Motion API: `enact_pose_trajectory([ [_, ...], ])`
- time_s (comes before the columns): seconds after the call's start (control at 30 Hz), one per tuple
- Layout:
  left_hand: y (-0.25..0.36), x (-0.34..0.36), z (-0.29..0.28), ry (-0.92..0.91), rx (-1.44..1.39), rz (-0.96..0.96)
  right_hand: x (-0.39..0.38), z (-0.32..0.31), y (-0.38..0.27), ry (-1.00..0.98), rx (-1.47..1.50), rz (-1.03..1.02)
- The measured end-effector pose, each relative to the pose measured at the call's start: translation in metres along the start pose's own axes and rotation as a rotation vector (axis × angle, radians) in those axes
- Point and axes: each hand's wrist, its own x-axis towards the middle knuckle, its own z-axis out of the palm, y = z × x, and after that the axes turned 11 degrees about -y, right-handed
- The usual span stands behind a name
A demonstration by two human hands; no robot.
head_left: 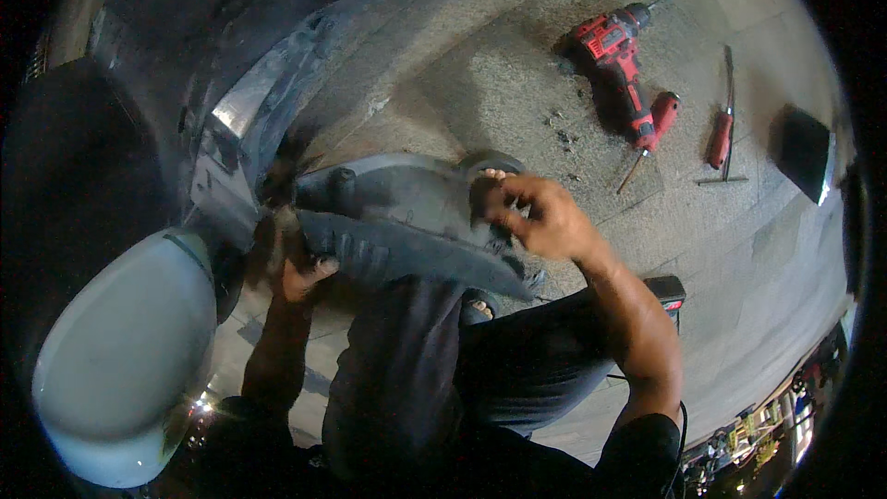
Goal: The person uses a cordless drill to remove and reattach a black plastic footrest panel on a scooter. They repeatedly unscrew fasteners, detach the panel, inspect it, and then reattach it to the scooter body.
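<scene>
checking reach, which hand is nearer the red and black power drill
Right. In the picture, the right hand is below and left of the drill, near the right end of the curved dark panel; the left hand is farther, at the panel's left end.

Long black plastic cover, slanting across the middle of the view.
The cover lies crosswise, its left end higher in the view and its right end lower. 2 surfaces show: a shallow, dished face, paler grey and dusty-looking, with a curved upper rim, and below it a darker wall that runs the length of the cover and narrows to a tip at the right. A short rounded knob stands on the face near the left end. Several small ribs line up along the wall's left part. The face's right end is partly covered, and detail there is blurred.
</scene>
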Motion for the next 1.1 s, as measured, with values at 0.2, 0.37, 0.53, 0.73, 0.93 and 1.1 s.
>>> enact_pose_trajectory([
  [0.2, -0.011, 0.059, 0.047, 0.055, -0.574, 0.083, -0.008, -0.054, 0.111, 0.974, -0.494, 0.185],
  [0.37, -0.019, 0.121, 0.058, -0.042, -0.982, -0.035, -0.006, -0.11, 0.141, 0.779, -0.956, 0.639],
  [0.53, -0.011, 0.135, 0.048, 0.126, -0.641, -0.257, 0.02, -0.133, 0.16, 0.769, -0.811, 0.62],
  [0.73, 0.006, 0.147, 0.006, 0.451, 0.176, -0.179, -0.016, -0.109, 0.116, 0.846, -0.472, 0.274],
  [0.93, 0.05, 0.212, -0.004, 0.28, 0.838, -0.093, -0.083, -0.05, 0.038, 0.645, 0.352, 0.045],
  [1.1, 0.057, 0.253, 0.035, -0.059, 0.79, -0.052, -0.078, -0.015, 0.014, 0.693, 0.631, 0.236],
])
